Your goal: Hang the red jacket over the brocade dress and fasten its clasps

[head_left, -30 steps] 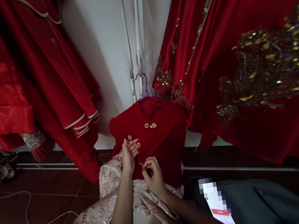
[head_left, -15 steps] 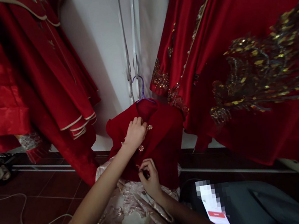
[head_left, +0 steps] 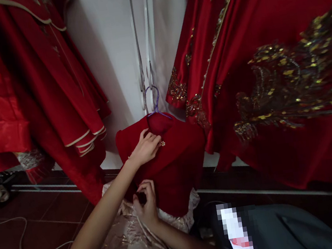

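Observation:
A small red jacket (head_left: 179, 160) hangs on a purple hanger (head_left: 154, 101) against the white wall, above a pale pink and gold brocade skirt (head_left: 125, 247). My left hand (head_left: 146, 148) lies on the jacket's upper front beside a pearl button (head_left: 163, 143), fingers curled onto the cloth. Lower down, my right hand (head_left: 146, 202) is closed in a pinch at the jacket's left front edge, near its hem. What it pinches is too small to name.
Long red gowns hang to the left (head_left: 37, 77) and, with gold embroidery, to the right (head_left: 271, 75). A white cable (head_left: 24, 241) trails over the dark tiled floor. A grey garment (head_left: 288, 231) lies at lower right.
My left hand rose from the lower buttons to the collar area. My right hand slid left and down along the jacket's front edge. The jacket's front now folds over, hiding the lower buttons.

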